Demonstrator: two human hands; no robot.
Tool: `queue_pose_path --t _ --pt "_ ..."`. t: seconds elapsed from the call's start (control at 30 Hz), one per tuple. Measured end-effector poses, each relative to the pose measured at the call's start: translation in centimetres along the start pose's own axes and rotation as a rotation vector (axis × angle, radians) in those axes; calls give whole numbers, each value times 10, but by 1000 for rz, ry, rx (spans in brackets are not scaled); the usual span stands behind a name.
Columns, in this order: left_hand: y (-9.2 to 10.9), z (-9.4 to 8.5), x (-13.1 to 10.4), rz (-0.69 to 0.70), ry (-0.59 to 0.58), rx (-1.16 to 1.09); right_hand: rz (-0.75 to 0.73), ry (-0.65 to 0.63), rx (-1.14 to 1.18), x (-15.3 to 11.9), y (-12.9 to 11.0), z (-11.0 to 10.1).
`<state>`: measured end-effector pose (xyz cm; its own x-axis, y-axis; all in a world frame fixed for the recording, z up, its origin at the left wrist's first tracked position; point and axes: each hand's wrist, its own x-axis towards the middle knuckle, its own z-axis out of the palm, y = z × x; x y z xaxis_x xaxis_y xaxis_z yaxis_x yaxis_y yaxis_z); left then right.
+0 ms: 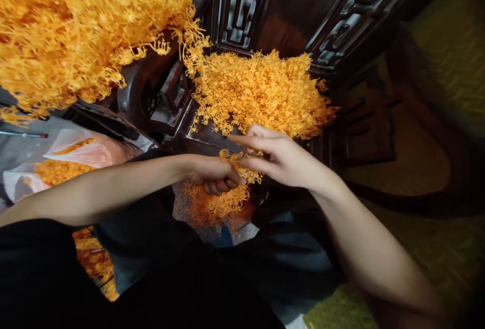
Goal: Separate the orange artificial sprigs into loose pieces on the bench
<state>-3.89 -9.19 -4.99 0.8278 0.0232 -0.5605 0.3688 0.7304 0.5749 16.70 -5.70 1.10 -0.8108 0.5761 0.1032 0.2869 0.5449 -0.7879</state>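
Two hands meet at the middle of the view. My left hand (217, 175) is closed, its fingers curled around small orange plastic pieces (254, 173) with thin curly prongs, which stick out past the thumb. Close beside it on the right, my right hand (280, 159) has its fingers stretched out and apart, right at those same pieces. Whether its fingertips touch them I cannot tell. Just beyond the hands, a heap of matching orange pieces (261, 91) covers most of a dark wooden seat (212, 136). Below the hands lies another orange pile (215, 205), partly hidden by them.
A much larger orange mass (87, 26) fills the upper left, over a curved dark armrest (132, 86). Carved wooden panels (288, 10) stand behind the seat. A whitish plastic bag (83, 147) holding orange pieces is at left. Yellowish patterned surfaces (450, 61) lie to the right.
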Motion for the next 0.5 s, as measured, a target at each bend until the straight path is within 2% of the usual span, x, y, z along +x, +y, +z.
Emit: queue_pose_path --t 0.13,0.2,0.23,0.3,0.4,0.47,0.5 --pt "-3 6 8 -52 -168 118 -145 -246 -69 8 9 7" --pt "-1 8 8 -144 -214 140 -179 -250 8 12 12 10" --pt "2 8 6 -175 -232 132 -182 -200 67 13 13 12" --pt "7 9 0 -169 -251 78 -115 7 174 14 13 10" --pt "10 11 -10 -113 -232 6 93 542 340 11 17 -10" --pt "6 12 -15 -97 -134 -2 161 855 499 5 25 -33" --pt "4 12 -16 -71 -59 -6 173 925 573 1 31 -44"
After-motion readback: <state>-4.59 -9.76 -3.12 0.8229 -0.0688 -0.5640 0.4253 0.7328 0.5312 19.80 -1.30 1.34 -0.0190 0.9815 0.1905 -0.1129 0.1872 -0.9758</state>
